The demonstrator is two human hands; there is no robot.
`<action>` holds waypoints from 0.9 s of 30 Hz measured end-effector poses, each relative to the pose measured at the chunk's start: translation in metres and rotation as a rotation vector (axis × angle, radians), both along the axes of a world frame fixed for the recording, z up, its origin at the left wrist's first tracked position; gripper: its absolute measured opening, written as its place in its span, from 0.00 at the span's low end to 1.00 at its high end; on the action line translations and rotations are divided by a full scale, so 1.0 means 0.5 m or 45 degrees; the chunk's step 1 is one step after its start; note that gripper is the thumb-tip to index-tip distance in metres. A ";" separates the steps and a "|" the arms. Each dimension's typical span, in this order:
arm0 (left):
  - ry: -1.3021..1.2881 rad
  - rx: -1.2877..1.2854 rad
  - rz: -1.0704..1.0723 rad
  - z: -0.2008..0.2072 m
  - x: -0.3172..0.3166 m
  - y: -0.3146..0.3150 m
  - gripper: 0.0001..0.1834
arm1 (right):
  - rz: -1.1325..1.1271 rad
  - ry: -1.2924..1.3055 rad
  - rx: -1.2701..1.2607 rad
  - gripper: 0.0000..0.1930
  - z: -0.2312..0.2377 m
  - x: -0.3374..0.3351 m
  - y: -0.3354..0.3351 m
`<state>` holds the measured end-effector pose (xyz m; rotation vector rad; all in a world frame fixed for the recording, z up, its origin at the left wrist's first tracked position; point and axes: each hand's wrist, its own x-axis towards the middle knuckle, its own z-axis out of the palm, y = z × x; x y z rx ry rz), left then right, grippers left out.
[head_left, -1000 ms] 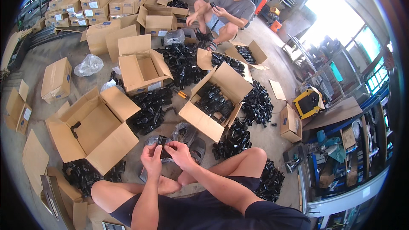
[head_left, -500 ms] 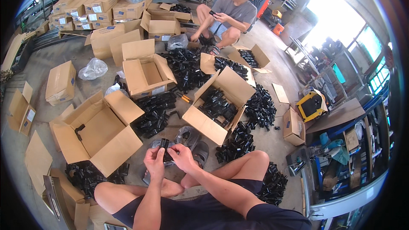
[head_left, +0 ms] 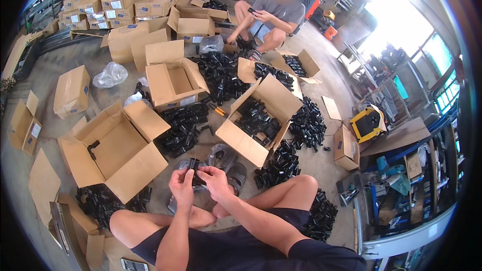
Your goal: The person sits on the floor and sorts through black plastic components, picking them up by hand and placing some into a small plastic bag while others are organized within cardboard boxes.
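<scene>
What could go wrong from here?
The black part is held at the fingertips of the left hand and right hand, so it might slip and get lost among similar loose pieces.

The pile beside the right knee lies close to the leg; shifting could scatter it.

One lone piece lies in the large open box on the left and could be overlooked.
</scene>
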<state>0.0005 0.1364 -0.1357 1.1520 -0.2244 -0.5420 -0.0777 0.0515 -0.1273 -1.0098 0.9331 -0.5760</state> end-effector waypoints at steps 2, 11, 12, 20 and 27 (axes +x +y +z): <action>0.007 -0.005 0.002 -0.004 0.000 -0.002 0.06 | 0.012 0.056 -0.040 0.09 -0.002 -0.004 -0.002; -0.037 0.042 0.048 -0.002 -0.001 -0.011 0.05 | 0.232 0.435 -0.992 0.12 0.031 -0.019 -0.012; -0.112 0.112 0.009 0.017 -0.003 -0.008 0.06 | 0.224 0.442 -0.976 0.10 0.022 -0.028 -0.019; 0.003 0.083 0.044 -0.004 0.015 0.009 0.07 | 0.319 0.460 -0.955 0.08 0.062 0.001 -0.002; -0.041 0.121 0.045 0.008 -0.003 -0.008 0.08 | 0.213 0.484 -0.780 0.11 0.007 -0.013 -0.025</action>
